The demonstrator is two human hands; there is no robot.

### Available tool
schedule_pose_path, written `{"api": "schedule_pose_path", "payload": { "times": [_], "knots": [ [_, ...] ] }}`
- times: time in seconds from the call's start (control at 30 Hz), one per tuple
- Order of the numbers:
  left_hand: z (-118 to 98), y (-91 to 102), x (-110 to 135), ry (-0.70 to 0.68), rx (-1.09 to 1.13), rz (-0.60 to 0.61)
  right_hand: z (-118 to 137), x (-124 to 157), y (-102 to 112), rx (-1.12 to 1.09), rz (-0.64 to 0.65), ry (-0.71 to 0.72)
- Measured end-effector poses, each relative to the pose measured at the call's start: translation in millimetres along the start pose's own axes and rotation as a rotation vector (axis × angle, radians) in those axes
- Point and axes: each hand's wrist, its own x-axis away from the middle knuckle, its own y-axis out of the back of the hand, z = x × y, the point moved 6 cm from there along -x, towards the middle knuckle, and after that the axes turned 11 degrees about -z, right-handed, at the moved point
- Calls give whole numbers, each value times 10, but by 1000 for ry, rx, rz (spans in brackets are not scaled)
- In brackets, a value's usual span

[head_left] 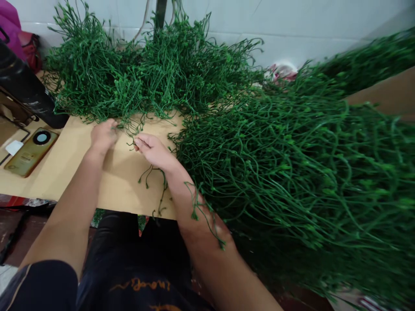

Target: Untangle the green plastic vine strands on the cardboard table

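Thin, wiry green stems, tangled, with tiny buds.

Matt plastic green stems, smooth tan board, glossy white tiles

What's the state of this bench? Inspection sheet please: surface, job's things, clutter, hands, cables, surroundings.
Surface: tan board, covered by strands along its back and right sides.
Job's things: green strands in a back heap and a bigger right heap; loose strands lie on the board and over the right forearm.
Clutter: phone, white slip and black cylinder at left.
Grippers: left hand curled at the back heap's edge, grip unclear; right hand pinches a single strand.
Cables: pale cord on the wall behind the back heap.
Surroundings: white tiled wall; pink bag top left.
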Motion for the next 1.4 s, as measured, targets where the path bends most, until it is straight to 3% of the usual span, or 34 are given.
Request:
{"api": "schedule_pose_path", "payload": {
  "times": [0.1, 0.27, 0.43, 0.57, 0.63, 0.83, 1.03, 1.4],
  "knots": [
    [200, 134, -40, 167, -21, -168, -62, -2, 97, -103, -114, -55],
    [183, 138, 54, 218, 329, -141, -143, -78, 99, -85, -161, -123],
    [-44, 163, 201, 213, 435, -12, -114, -89, 89, -226, -201, -116],
    [-308, 98, 308, 87, 442, 189, -124, -94, 67, -230, -158, -116],
    [-387, 74, 330, 48, 473, 235, -126, -103, 48, -238, -126, -112],
    [-358, 55, 315, 127, 501, 202, -113, -120, 61, -282, -147, -124],
    [-411, 71, 349, 55, 562, 223, -84, -88, 92, -330, -166, -193],
    [-290, 29, 306, 111, 523, 95, -173, -117, 213, -326, -280, -203]
  ]
}}
